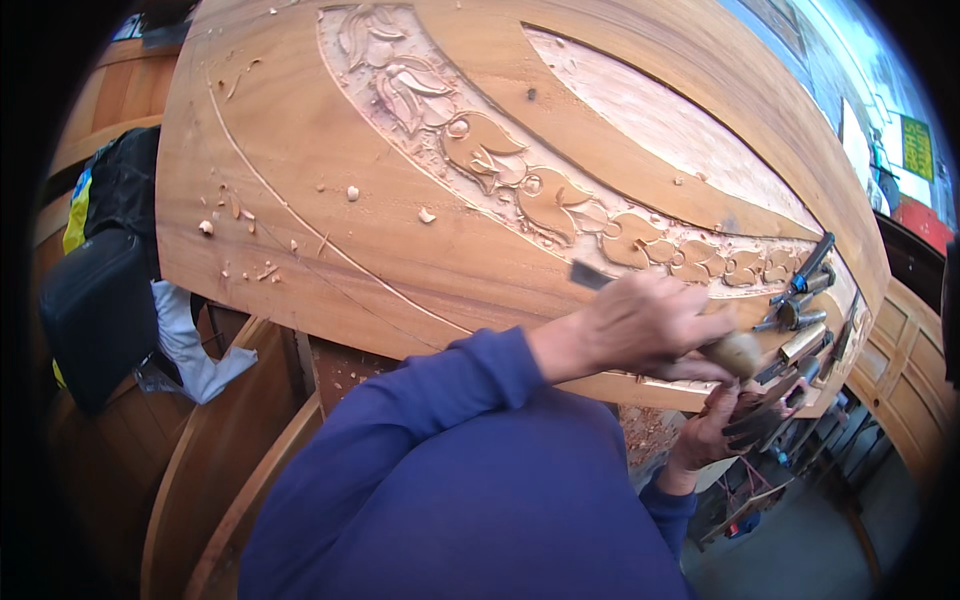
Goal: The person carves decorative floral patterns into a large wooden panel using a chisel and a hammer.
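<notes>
A large wooden panel [400, 290] carries a carved band of flowers and leaves [545, 195]. Above its near edge, my left hand [640, 325] is closed around a chisel, whose flat dark blade [590, 275] points left. A rounded, pale wooden knob [736, 354] shows at that hand's right; whether it belongs to the chisel I cannot tell. Lower and to the right, my right hand [705, 435] has its fingers closed beside a dark brown object [762, 418], blurred and partly hidden. Several carving tools [800, 300] lie in a cluster at the panel's right end.
Wood chips [240, 210] are scattered over the panel's left part. A black padded seat [95, 310] and a white cloth [195, 345] stand off the left edge. Curved wooden pieces [215, 440] lean below. Another panelled wooden piece [905, 345] is at the far right.
</notes>
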